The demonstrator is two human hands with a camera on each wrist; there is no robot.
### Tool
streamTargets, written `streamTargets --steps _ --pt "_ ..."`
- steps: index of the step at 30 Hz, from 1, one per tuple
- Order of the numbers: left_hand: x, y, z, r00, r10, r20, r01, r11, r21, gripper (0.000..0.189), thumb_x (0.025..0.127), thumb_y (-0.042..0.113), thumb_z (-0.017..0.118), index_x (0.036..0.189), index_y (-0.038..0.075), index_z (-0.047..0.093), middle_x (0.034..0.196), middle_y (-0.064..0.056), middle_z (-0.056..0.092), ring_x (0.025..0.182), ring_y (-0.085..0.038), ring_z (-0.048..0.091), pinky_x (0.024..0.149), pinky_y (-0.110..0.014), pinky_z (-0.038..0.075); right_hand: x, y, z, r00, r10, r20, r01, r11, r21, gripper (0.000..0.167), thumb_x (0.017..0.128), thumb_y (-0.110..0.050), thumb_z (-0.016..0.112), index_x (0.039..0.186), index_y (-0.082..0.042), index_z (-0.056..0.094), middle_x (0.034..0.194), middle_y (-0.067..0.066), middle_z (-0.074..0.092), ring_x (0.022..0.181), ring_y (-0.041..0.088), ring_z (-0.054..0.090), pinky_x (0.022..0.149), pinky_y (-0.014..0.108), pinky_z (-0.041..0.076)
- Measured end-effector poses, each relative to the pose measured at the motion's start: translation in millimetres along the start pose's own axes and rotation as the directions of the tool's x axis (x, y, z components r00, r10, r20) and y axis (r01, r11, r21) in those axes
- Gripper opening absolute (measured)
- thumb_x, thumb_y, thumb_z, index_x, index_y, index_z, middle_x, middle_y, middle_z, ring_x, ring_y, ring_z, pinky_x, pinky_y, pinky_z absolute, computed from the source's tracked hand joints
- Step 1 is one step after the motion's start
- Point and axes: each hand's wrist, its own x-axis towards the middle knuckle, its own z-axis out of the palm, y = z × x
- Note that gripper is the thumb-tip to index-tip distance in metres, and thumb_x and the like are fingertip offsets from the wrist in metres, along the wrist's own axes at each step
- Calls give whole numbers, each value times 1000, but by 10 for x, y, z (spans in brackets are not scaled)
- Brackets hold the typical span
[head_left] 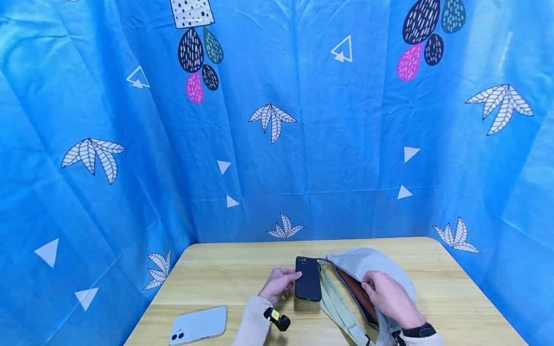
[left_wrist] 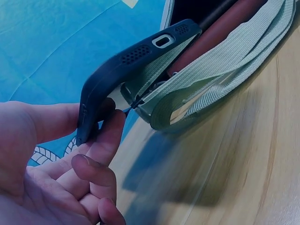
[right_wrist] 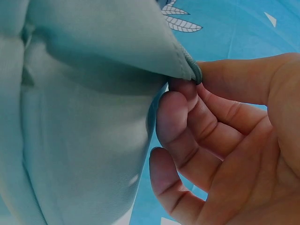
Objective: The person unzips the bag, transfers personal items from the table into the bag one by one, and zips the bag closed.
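My left hand [head_left: 280,283] pinches a black smartphone [head_left: 308,281] between thumb and fingers at its long left side. The phone is raised over the table, its camera side up, and the port end shows in the left wrist view [left_wrist: 163,42]. Just right of it lies a pale grey-green waist bag [head_left: 368,259], its mouth parted and a reddish-brown lining [head_left: 357,290] visible. My right hand [head_left: 391,295] grips the bag's fabric edge [right_wrist: 190,68] between thumb and index finger, holding that side up. The bag's deeper inside is hidden.
A light-coloured smartphone [head_left: 199,326] lies camera side up at the front left of the wooden table [head_left: 225,274]. The bag's pale green strap [head_left: 337,305] runs along its left side toward the front. A blue patterned curtain [head_left: 346,144] surrounds the table's back and sides.
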Motion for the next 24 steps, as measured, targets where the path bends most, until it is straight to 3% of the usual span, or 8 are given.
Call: streamTargets --steps 11,19,24 --pt "-27 24 58 1000 4 24 -3 1000 -27 41 92 20 76 122 -6 66 75 7 57 56 -5 42 53 -21 34 18 16 15 1000 -4 0 4 1000 -5 14 95 -7 67 83 -14 68 72 -5 59 63 11 48 57 26 40" --pt "-2 25 89 999 14 42 -11 998 -61 22 92 18 76 103 -1 71 72 8 55 57 -6 43 53 -21 33 20 44 45 1000 -18 -9 18 1000 -2 14 96 -7 66 84 -14 67 71 -6 57 61 10 46 56 24 39" --pt "-15 42 101 999 21 49 -18 997 -70 21 92 17 76 102 0 71 74 8 58 59 -6 45 54 -20 35 23 42 52 1000 -14 -7 14 1000 -5 13 96 -7 66 84 -14 68 71 -5 58 62 10 47 56 25 39"
